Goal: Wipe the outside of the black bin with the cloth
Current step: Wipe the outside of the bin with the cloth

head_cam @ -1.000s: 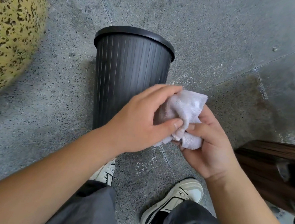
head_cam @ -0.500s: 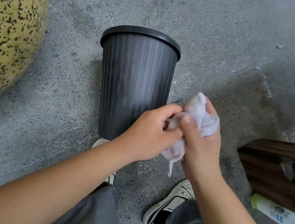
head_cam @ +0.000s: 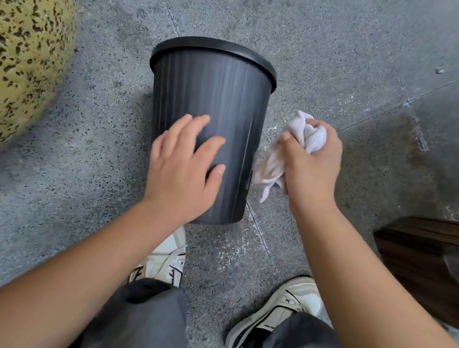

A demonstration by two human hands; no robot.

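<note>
Head view is showing the black bin [head_cam: 222, 113] standing upside down on the floor [head_cam: 329, 44], just far of the shoes, while the left hand [head_cam: 185, 167] is reaching with spread fingers over its near wall; I cannot tell whether it is touching. The right hand [head_cam: 310, 163] is gripping the bunched cloth [head_cam: 312, 136] just right of the bin. The light bin is probably sliding or tipping if the wiping is pushing harder than the left hand is bracing, and the loose cloth tail is maybe dragging on the floor.
</note>
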